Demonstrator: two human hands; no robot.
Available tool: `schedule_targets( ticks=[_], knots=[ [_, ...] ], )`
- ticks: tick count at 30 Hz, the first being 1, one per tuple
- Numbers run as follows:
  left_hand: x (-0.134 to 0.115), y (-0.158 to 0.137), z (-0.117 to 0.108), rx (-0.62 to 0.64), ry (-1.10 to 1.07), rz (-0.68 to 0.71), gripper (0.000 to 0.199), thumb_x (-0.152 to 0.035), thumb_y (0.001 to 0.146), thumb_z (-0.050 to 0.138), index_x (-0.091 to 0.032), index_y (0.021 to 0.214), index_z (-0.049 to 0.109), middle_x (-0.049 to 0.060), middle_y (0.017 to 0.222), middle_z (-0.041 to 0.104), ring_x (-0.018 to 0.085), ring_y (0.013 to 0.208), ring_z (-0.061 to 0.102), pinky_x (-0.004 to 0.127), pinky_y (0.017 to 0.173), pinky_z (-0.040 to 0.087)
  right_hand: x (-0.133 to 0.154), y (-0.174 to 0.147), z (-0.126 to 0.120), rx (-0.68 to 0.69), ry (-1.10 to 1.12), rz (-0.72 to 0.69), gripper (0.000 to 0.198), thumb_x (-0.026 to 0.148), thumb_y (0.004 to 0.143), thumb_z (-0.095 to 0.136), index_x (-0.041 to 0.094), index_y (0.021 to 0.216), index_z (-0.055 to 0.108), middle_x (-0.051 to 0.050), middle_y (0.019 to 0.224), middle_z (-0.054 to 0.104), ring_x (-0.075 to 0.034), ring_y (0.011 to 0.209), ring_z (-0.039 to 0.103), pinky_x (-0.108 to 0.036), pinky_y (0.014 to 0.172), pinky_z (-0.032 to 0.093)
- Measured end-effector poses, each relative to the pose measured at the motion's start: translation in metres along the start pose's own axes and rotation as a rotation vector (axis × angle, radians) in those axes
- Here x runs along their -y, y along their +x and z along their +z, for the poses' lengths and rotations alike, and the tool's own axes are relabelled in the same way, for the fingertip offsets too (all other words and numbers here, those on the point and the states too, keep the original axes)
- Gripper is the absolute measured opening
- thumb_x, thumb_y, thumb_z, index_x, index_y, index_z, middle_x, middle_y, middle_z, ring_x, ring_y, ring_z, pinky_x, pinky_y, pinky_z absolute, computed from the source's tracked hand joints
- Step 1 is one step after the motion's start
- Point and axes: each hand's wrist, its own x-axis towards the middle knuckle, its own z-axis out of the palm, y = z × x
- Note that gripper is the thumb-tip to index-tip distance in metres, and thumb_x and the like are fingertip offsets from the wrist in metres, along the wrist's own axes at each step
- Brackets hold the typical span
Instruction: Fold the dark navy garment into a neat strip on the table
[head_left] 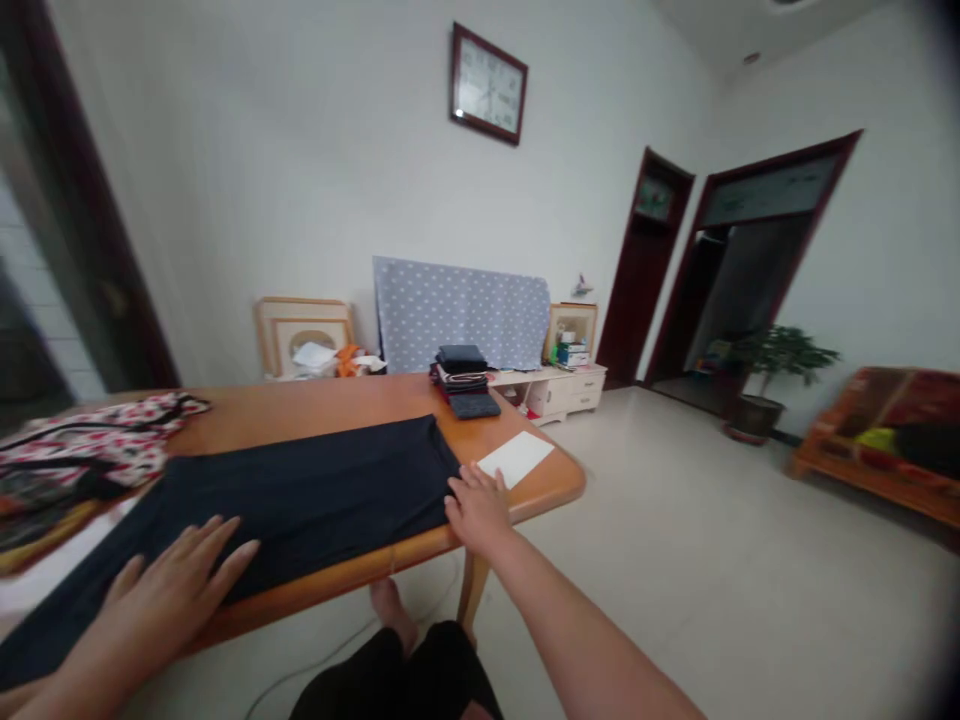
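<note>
From a distance, I have my left grip (169, 590) open over the dark cloth (322, 490) and right grip (478, 508) open at its right end, both empty, seemingly to flatten it.

Dark cloth (315, 490) lay on the worktop (262, 412), left grip (176, 580) above it, right grip (476, 507) at its end.
</note>
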Motion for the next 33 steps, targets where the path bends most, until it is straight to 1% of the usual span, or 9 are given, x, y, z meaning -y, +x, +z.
schedule_targets(
  ticks=[2,6,8,11,15,20,26,29,33],
  knots=[
    [-0.009,-0.021,-0.014,-0.112,0.109,-0.126,0.051,-0.025,0.082,0.05,-0.036,0.13,0.06,0.003,0.156,0.04,0.04,0.145,0.026,0.075,0.105,0.021,-0.001,-0.011,0.007,-0.083,-0.003,0.045,0.042,0.034,0.099,0.036,0.021,0.131,0.06,-0.011,0.148,0.049,-0.025,0.143,0.033,-0.055,0.117,0.007],
    [-0.034,-0.051,-0.038,-0.271,0.089,-0.343,0.048,-0.036,0.093,0.038,-0.025,0.136,0.056,0.01,0.153,0.044,0.034,0.144,0.033,0.067,0.108,0.028,-0.006,-0.04,0.026,-0.203,-0.049,0.103,0.048,0.031,0.1,0.031,0.014,0.136,0.057,-0.014,0.147,0.048,-0.026,0.143,0.033,-0.051,0.118,0.011],
    [-0.042,-0.063,-0.04,-0.347,0.075,-0.386,0.054,-0.043,0.096,0.035,-0.018,0.141,0.049,0.014,0.15,0.046,0.032,0.144,0.032,0.064,0.112,0.025,-0.01,-0.053,0.033,-0.184,-0.078,0.106,0.051,0.033,0.1,0.029,0.012,0.139,0.055,-0.015,0.147,0.048,-0.028,0.143,0.034,-0.05,0.117,0.013],
    [-0.044,-0.08,-0.031,-0.372,0.047,-0.439,0.056,-0.047,0.097,0.033,-0.017,0.142,0.048,0.014,0.149,0.048,0.031,0.144,0.033,0.062,0.114,0.022,-0.013,-0.062,0.041,-0.134,-0.114,0.118,0.055,0.038,0.1,0.027,0.012,0.141,0.053,-0.016,0.148,0.047,-0.029,0.142,0.035,-0.05,0.117,0.014],
    [-0.039,-0.094,-0.015,-0.369,0.039,-0.457,0.056,-0.05,0.097,0.034,-0.019,0.14,0.051,0.011,0.151,0.046,0.027,0.145,0.032,0.052,0.119,0.017,-0.017,-0.063,0.046,-0.109,-0.135,0.114,0.057,0.04,0.1,0.025,0.014,0.142,0.053,-0.014,0.147,0.049,-0.028,0.142,0.036,-0.05,0.117,0.015],
    [-0.036,-0.097,-0.014,-0.359,0.004,-0.472,0.055,-0.052,0.097,0.035,-0.021,0.139,0.053,0.008,0.15,0.048,0.026,0.145,0.033,0.05,0.12,0.016,-0.021,-0.065,0.054,-0.142,-0.146,0.087,0.057,0.04,0.099,0.025,0.014,0.142,0.052,-0.013,0.147,0.049,-0.027,0.143,0.035,-0.048,0.117,0.017],
    [-0.042,-0.097,-0.024,-0.342,-0.049,-0.48,0.052,-0.052,0.097,0.036,-0.022,0.135,0.056,0.01,0.149,0.05,0.028,0.144,0.033,0.052,0.118,0.016,-0.024,-0.068,0.06,-0.175,-0.147,0.081,0.056,0.039,0.098,0.027,0.013,0.14,0.054,-0.015,0.147,0.049,-0.028,0.142,0.036,-0.051,0.115,0.021],
    [-0.045,-0.093,-0.034,-0.389,-0.072,-0.488,0.048,-0.051,0.097,0.037,-0.023,0.129,0.059,0.01,0.144,0.054,0.03,0.142,0.036,0.056,0.117,0.016,-0.03,-0.062,0.058,-0.188,-0.106,0.069,0.054,0.039,0.096,0.03,0.014,0.135,0.058,-0.015,0.142,0.054,-0.029,0.139,0.04,-0.05,0.114,0.025],
    [-0.049,-0.072,-0.054,-0.422,-0.129,-0.399,0.042,-0.047,0.098,0.038,-0.023,0.121,0.064,0.01,0.13,0.063,0.028,0.129,0.049,0.047,0.113,0.029,-0.032,-0.041,0.048,-0.275,-0.039,0.062,0.052,0.039,0.094,0.034,0.015,0.13,0.062,-0.015,0.14,0.055,-0.029,0.137,0.043,-0.047,0.113,0.03]
  ],
)
